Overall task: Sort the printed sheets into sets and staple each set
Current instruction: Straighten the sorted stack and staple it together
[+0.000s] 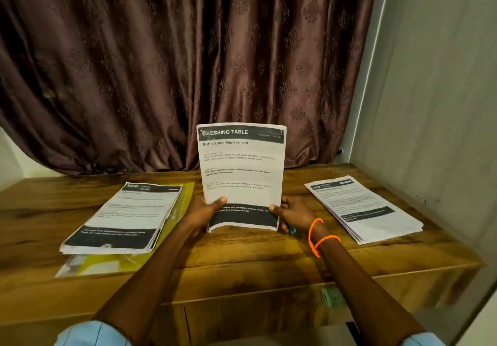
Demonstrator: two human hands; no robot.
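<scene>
A room in a home, set up as a small work corner. A wooden desk [242, 254] stands against heavy brown patterned curtains [174, 58] that hang to its back edge. A plain pale wall [435, 103] closes off the desk's right edge. Stacks of printed sheets [121, 219] lie on the desk.

White printed sheets [243, 168] with black header bands, a yellow folder [185, 198], orange bracelets [318, 234], wood-grain table [255, 251], and brown damask-patterned curtain [174, 63].
</scene>
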